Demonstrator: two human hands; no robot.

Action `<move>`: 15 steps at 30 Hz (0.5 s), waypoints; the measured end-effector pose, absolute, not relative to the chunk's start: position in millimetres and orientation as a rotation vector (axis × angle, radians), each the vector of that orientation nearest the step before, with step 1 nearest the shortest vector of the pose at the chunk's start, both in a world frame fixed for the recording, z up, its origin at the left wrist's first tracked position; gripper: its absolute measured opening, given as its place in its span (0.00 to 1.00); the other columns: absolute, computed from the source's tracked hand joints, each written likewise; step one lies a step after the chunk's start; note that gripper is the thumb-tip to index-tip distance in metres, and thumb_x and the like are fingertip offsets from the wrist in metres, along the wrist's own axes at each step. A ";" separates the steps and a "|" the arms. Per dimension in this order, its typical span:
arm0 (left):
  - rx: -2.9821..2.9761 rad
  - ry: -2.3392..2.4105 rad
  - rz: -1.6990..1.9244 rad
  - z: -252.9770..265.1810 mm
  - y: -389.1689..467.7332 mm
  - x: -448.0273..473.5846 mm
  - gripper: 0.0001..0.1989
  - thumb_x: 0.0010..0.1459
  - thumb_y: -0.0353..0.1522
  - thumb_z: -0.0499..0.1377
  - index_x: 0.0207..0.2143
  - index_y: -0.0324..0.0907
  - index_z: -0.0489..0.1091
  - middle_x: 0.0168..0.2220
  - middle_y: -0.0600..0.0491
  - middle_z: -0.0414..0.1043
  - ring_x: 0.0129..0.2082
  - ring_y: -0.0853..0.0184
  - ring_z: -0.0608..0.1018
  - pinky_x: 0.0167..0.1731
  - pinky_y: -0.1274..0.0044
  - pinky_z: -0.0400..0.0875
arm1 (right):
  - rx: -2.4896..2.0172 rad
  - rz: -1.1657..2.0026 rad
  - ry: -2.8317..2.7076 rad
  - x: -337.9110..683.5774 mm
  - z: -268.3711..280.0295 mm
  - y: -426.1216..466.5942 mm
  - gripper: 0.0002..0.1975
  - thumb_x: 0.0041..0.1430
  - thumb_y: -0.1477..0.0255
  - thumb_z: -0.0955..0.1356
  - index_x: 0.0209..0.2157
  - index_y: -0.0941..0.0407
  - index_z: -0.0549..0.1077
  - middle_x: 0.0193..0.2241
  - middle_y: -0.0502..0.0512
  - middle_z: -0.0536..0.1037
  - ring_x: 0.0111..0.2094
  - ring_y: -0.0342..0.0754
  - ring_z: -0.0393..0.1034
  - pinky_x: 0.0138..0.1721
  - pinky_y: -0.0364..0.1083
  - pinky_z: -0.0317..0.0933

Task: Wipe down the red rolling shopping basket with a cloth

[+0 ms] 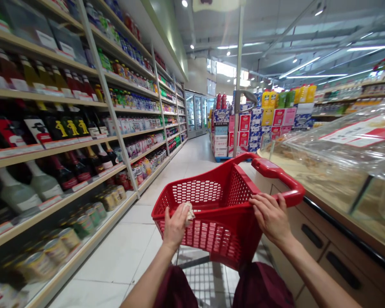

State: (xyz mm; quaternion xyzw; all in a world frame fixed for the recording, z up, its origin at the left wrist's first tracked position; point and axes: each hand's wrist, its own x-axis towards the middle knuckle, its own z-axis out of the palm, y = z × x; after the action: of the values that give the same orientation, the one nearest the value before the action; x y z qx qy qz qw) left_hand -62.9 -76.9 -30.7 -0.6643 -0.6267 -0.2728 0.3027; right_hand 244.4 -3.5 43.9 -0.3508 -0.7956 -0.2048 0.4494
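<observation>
A red plastic shopping cart (208, 216) with perforated basket walls stands side-on in front of me. My left hand (176, 222) is closed on a crumpled pale cloth (190, 212) and presses it against the near rim of the basket. Only part of the cloth shows past the fingers. My right hand (271, 214) grips the cart's rim at its right end, the fingers bent over the edge and the thumb up by the red handle (287, 179). No goods show inside the visible part of the basket.
Tall shelves (48, 94) of bottles and cans line the left side. A display counter (311, 218) with clear plastic covers (368, 128) stands close on the right. Stacked boxes (244, 132) and juice bottles rise ahead by a pole (237, 85). Glass-door fridges (195, 111) are farther back.
</observation>
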 end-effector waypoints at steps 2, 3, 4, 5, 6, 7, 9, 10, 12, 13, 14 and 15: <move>-1.616 -1.745 -0.747 -32.3 -85.3 -84.0 0.19 0.56 0.29 0.44 0.50 0.41 0.61 0.48 0.43 0.67 0.47 0.60 0.71 0.55 0.56 0.43 | -0.884 -0.490 -1.943 242.7 43.8 -4.0 0.13 0.58 0.72 0.58 0.36 0.53 0.73 0.38 0.52 0.76 0.44 0.50 0.65 0.55 0.55 0.37; -1.571 -1.771 -0.758 -32.7 -87.0 -87.2 0.19 0.56 0.28 0.44 0.49 0.40 0.62 0.48 0.42 0.67 0.46 0.59 0.71 0.55 0.56 0.44 | -0.893 -0.485 -1.923 241.3 43.5 -4.2 0.13 0.58 0.72 0.58 0.35 0.54 0.73 0.37 0.52 0.76 0.44 0.50 0.65 0.55 0.56 0.37; -1.564 -1.777 -0.767 -32.7 -86.5 -84.0 0.19 0.56 0.28 0.43 0.49 0.40 0.63 0.48 0.42 0.67 0.46 0.59 0.71 0.55 0.56 0.44 | -0.899 -0.486 -1.905 240.0 42.9 -4.2 0.12 0.58 0.71 0.58 0.34 0.54 0.73 0.37 0.52 0.76 0.44 0.50 0.65 0.55 0.56 0.37; -1.590 -1.766 -0.769 -32.2 -83.6 -75.1 0.20 0.56 0.27 0.42 0.48 0.41 0.63 0.48 0.43 0.67 0.47 0.61 0.70 0.56 0.58 0.44 | -0.902 -0.489 -1.895 239.1 42.3 -3.9 0.12 0.58 0.71 0.59 0.34 0.54 0.73 0.36 0.51 0.76 0.43 0.50 0.65 0.55 0.56 0.38; -1.657 -1.736 -0.769 -31.1 -78.9 -62.2 0.20 0.56 0.26 0.42 0.49 0.42 0.62 0.49 0.45 0.66 0.49 0.63 0.69 0.56 0.59 0.44 | -0.903 -0.494 -1.895 238.8 41.7 -3.4 0.12 0.57 0.71 0.59 0.34 0.54 0.73 0.36 0.51 0.76 0.43 0.50 0.65 0.55 0.56 0.38; -1.722 -1.696 -0.762 -29.5 -73.4 -48.1 0.20 0.56 0.25 0.42 0.49 0.44 0.62 0.50 0.48 0.66 0.50 0.65 0.68 0.57 0.61 0.44 | -0.903 -0.499 -1.902 239.3 41.1 -2.6 0.12 0.57 0.71 0.59 0.34 0.54 0.73 0.37 0.51 0.76 0.43 0.50 0.65 0.55 0.56 0.38; -1.821 -1.640 -0.758 -25.9 -64.4 -26.6 0.20 0.56 0.26 0.44 0.50 0.45 0.60 0.51 0.50 0.65 0.51 0.67 0.67 0.57 0.61 0.44 | -0.899 -0.504 -1.926 242.0 40.7 -0.9 0.12 0.58 0.71 0.59 0.35 0.54 0.73 0.38 0.51 0.76 0.44 0.50 0.65 0.55 0.55 0.38; -1.849 -1.623 -0.757 -24.7 -62.8 -23.0 0.20 0.56 0.26 0.44 0.51 0.45 0.60 0.51 0.50 0.64 0.51 0.67 0.67 0.57 0.60 0.44 | -0.898 -0.502 -1.935 243.8 40.8 -0.1 0.12 0.58 0.71 0.59 0.36 0.54 0.73 0.38 0.51 0.76 0.44 0.50 0.65 0.55 0.55 0.38; -1.848 -1.619 -0.766 -24.5 -65.7 -30.6 0.20 0.56 0.26 0.45 0.51 0.44 0.59 0.51 0.48 0.65 0.50 0.65 0.68 0.56 0.57 0.43 | -0.892 -0.491 -1.942 246.5 41.4 0.9 0.12 0.58 0.71 0.59 0.36 0.54 0.73 0.38 0.51 0.76 0.45 0.50 0.65 0.55 0.55 0.38; -1.814 -1.633 -0.773 -25.3 -68.8 -38.5 0.20 0.56 0.27 0.45 0.51 0.43 0.59 0.50 0.47 0.66 0.49 0.64 0.69 0.56 0.57 0.42 | -0.888 -0.484 -1.941 247.0 41.7 1.1 0.13 0.58 0.71 0.59 0.36 0.53 0.73 0.38 0.51 0.76 0.45 0.49 0.65 0.55 0.55 0.38; -1.771 -1.649 -0.781 -26.4 -71.7 -45.8 0.19 0.56 0.27 0.45 0.51 0.42 0.60 0.50 0.46 0.66 0.48 0.63 0.70 0.56 0.57 0.42 | -0.885 -0.479 -1.936 246.8 42.0 1.2 0.12 0.58 0.71 0.59 0.35 0.53 0.73 0.38 0.51 0.76 0.45 0.49 0.65 0.55 0.55 0.37; -1.736 -1.662 -0.789 -27.4 -73.4 -50.0 0.19 0.56 0.27 0.45 0.50 0.41 0.60 0.49 0.45 0.66 0.48 0.62 0.70 0.57 0.58 0.42 | -0.885 -0.477 -1.921 246.0 42.2 1.1 0.12 0.57 0.71 0.59 0.35 0.53 0.73 0.38 0.51 0.76 0.44 0.50 0.65 0.55 0.55 0.37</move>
State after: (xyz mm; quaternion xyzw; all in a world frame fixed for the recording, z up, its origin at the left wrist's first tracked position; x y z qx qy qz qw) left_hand -50.0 -73.4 -27.4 -0.6545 -0.6265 -0.2973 0.3014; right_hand 246.0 1.1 42.2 -0.3608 -0.7831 -0.1946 0.4676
